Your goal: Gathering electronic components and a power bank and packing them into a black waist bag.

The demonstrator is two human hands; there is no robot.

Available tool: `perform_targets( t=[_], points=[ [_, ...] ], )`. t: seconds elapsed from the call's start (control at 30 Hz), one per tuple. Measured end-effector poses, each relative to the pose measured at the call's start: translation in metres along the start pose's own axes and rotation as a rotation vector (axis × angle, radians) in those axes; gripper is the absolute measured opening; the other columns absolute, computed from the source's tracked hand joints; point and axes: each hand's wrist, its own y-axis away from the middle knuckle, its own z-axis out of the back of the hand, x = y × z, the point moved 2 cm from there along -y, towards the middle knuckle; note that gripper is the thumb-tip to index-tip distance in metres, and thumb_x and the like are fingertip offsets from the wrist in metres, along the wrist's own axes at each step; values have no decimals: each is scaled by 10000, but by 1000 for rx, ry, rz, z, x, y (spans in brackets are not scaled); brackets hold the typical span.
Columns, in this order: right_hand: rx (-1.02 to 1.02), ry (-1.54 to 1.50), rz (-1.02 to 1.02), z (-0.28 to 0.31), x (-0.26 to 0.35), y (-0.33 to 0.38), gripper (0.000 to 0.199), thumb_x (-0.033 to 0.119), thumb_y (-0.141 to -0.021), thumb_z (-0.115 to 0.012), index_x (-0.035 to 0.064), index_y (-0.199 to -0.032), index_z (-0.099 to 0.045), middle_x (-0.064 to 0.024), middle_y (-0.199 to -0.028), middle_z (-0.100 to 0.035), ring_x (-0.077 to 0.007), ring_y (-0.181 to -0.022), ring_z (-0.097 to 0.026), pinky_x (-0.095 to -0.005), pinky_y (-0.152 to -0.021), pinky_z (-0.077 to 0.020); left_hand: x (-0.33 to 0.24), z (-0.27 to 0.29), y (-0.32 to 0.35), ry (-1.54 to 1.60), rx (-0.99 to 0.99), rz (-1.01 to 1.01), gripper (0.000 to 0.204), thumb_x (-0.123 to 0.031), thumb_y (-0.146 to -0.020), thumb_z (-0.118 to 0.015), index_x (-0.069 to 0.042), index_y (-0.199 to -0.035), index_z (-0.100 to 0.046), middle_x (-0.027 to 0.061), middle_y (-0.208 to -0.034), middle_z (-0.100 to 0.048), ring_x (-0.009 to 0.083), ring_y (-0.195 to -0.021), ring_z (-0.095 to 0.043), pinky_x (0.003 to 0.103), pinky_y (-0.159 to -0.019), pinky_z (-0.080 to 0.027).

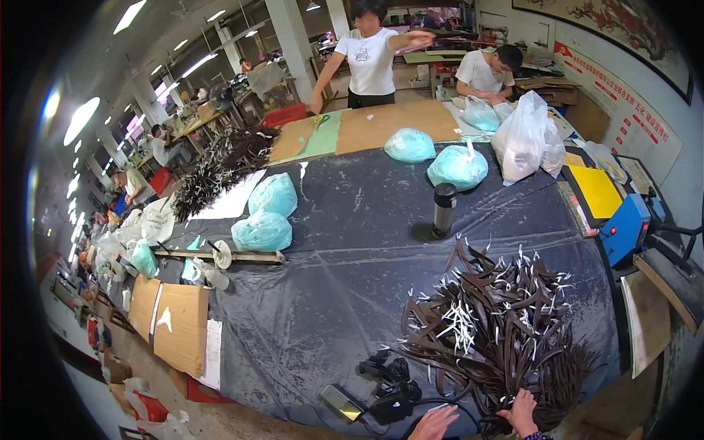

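Left hand [434, 424] relaxed, seemingly empty | right hand [521, 414] on strips [506, 323], grip unclear | risk: tugging tangled strips could snag the cable [400, 375]

Strips [506, 323] right of probable cables [400, 374]

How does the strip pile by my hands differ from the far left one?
The near pile is touched by your right hand; no hand touches the far pile. Black cable lies beside the near pile, white paper beside the far pile. Both are tangled heaps of dark strips with white bits.
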Motion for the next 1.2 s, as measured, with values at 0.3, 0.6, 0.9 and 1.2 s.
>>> perform_targets(
  t=[0.3,0.6,0.9,1.2],
  points=[
    [-147,9,-88,8,20,3,582,131,-557,-725,-5,-1028,-411,-193,-993,-473,-371,-995,-448,-462,-853,-348,-11,5,-3,-12,-52,-4,414,7,-769,-477,-63,-1168,-562,154,-1302,-484,356,-1242,-405,456,-1026,-311],
    [-101,-109,-49,17,18,6,468,102,-591,-638,-28,-984,-418,-221,-933,-486,-401,-955,-459,-487,-808,-351,-24,12,7,-21,-50,36,410,9,-777,-459,-71,-1164,-568,144,-1290,-498,322,-1224,-433,434,-999,-336],
    [-265,-57,-77,23,36,14,511,124,-594,-686,-24,-995,-406,-203,-1001,-463,-388,-1001,-440,-455,-862,-355,-27,12,17,-53,-91,28,423,43,-753,-469,-65,-1149,-573,150,-1271,-511,344,-1174,-463,438,-964,-361],
    [-106,-120,-152,21,11,3,524,153,-572,-721,-50,-977,-457,-265,-873,-585,-434,-862,-561,-473,-768,-449,-29,9,33,-53,-108,15,453,58,-726,-476,-69,-1150,-572,148,-1273,-510,353,-1167,-463,442,-954,-366]
  ],
)
